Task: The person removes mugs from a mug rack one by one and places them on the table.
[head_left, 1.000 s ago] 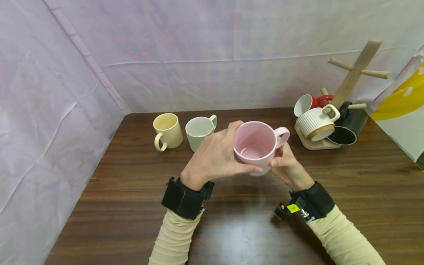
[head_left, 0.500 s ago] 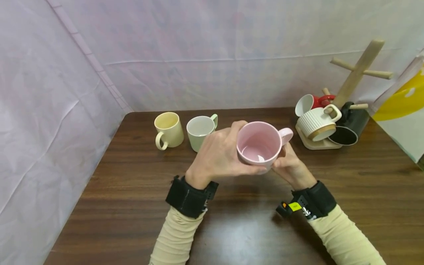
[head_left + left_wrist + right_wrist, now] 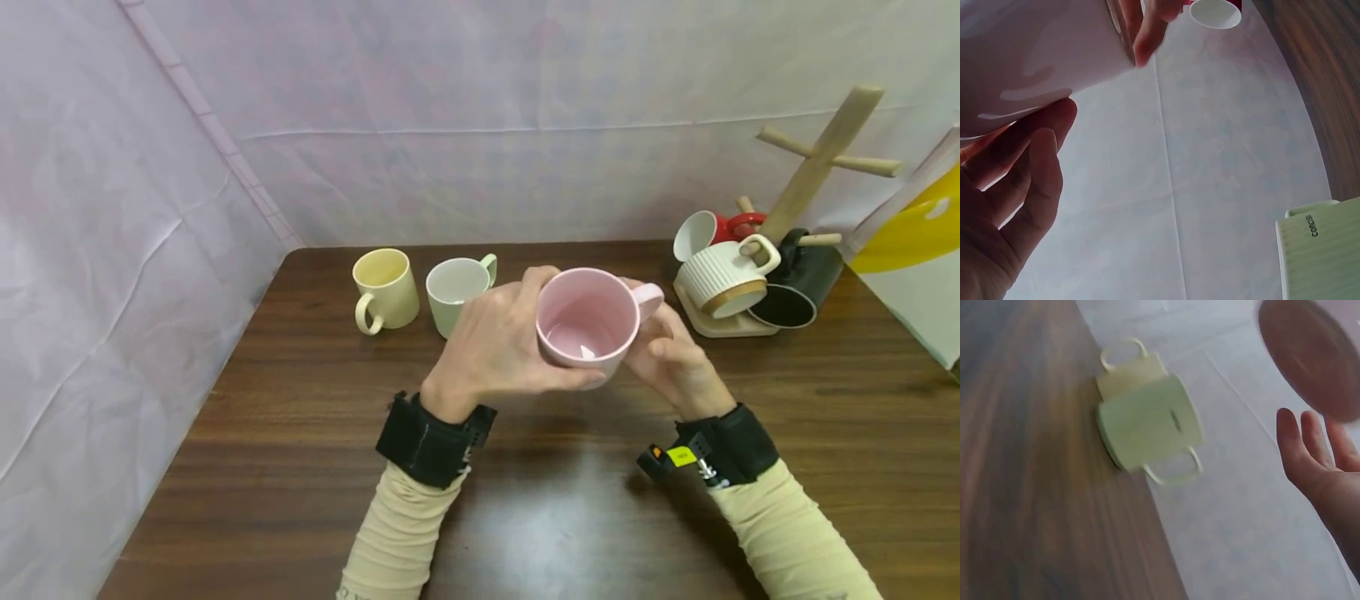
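A pink mug (image 3: 587,317) is held above the table with its mouth toward the head camera and its handle to the right. My left hand (image 3: 498,337) grips its side, thumb along the front; curled fingers (image 3: 1038,172) show below it in the left wrist view. My right hand (image 3: 675,358) is beside the mug's base and handle, its thumb off the mug. Loosely extended fingers (image 3: 1313,444) lie close to the base in the right wrist view; in the head view the mug partly hides them.
Left of the hands stand a pale green mug (image 3: 453,292) and a yellow mug (image 3: 393,292). At the right back, a wooden mug rack (image 3: 821,154) bears a red mug (image 3: 722,229), a ribbed white mug (image 3: 716,275) and a black mug (image 3: 806,283). White cloth (image 3: 465,167) hangs behind the brown table (image 3: 285,467).
My right hand has loosened, its thumb coming off the mug, and shifted slightly right. The pink mug moved slightly right and stays in my left hand.
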{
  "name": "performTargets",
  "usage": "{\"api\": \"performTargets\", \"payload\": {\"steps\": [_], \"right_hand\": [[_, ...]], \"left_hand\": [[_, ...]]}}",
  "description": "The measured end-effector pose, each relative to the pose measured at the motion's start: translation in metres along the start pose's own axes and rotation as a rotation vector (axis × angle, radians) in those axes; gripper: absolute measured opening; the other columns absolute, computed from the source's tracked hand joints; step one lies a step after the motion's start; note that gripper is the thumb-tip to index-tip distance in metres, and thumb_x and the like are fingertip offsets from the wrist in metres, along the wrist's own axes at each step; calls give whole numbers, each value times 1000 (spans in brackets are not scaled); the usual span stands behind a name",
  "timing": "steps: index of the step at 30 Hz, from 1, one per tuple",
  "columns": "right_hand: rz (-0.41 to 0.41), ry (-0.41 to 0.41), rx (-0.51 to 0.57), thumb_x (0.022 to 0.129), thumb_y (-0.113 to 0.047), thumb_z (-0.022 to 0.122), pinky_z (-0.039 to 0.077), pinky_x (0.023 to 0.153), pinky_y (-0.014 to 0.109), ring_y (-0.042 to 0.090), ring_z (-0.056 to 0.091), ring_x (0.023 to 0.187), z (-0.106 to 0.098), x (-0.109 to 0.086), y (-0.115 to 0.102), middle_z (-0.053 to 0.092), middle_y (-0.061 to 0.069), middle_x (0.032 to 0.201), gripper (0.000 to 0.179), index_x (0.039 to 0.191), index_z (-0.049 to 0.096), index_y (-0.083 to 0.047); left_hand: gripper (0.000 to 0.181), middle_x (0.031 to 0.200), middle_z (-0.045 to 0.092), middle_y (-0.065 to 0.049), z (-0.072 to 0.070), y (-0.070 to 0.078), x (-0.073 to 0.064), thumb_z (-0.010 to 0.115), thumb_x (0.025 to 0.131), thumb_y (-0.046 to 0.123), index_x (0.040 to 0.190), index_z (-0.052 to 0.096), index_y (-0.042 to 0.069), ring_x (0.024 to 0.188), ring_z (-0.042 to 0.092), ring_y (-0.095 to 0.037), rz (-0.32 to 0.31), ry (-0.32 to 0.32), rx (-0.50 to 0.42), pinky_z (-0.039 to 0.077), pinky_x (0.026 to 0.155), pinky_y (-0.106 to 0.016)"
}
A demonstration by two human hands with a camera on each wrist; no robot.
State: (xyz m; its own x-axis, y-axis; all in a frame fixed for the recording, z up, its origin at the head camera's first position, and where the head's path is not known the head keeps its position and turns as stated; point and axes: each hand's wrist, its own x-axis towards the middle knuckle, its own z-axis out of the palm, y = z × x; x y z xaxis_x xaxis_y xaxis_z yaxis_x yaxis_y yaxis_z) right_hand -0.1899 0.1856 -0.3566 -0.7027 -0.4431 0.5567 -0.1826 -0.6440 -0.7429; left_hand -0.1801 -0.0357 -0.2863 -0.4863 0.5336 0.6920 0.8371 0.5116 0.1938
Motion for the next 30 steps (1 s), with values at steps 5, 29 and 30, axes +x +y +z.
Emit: {"api": "performTargets", "payload": {"steps": [5, 29, 30], "right_hand": [[-85, 24, 63, 85, -16, 55, 36, 94, 43, 33, 33, 117, -17, 4, -10, 40, 22, 128, 64, 135, 20, 6], [107, 293, -1077, 86, -6, 58, 48, 62, 18, 18, 57, 71, -10, 3, -37, 64, 6, 79, 9, 87, 63, 2], [108, 261, -1188, 85, -7, 60, 46, 60, 17, 15, 55, 69, -10, 3, -37, 63, 5, 77, 7, 85, 64, -1]], "left_hand": [[84, 92, 60, -2, -3, -3, -1, 68, 55, 66, 111, 47, 7, 74, 55, -8, -42, 16, 27, 48, 57, -22], [87, 88, 63, -5, 0, -14, -4, 65, 55, 70, 112, 47, 6, 69, 56, -10, -199, 114, 161, 47, 50, -27], [87, 88, 63, -5, 0, -14, -4, 65, 55, 70, 112, 47, 6, 70, 56, -11, -205, 121, 163, 47, 51, -27]]}}
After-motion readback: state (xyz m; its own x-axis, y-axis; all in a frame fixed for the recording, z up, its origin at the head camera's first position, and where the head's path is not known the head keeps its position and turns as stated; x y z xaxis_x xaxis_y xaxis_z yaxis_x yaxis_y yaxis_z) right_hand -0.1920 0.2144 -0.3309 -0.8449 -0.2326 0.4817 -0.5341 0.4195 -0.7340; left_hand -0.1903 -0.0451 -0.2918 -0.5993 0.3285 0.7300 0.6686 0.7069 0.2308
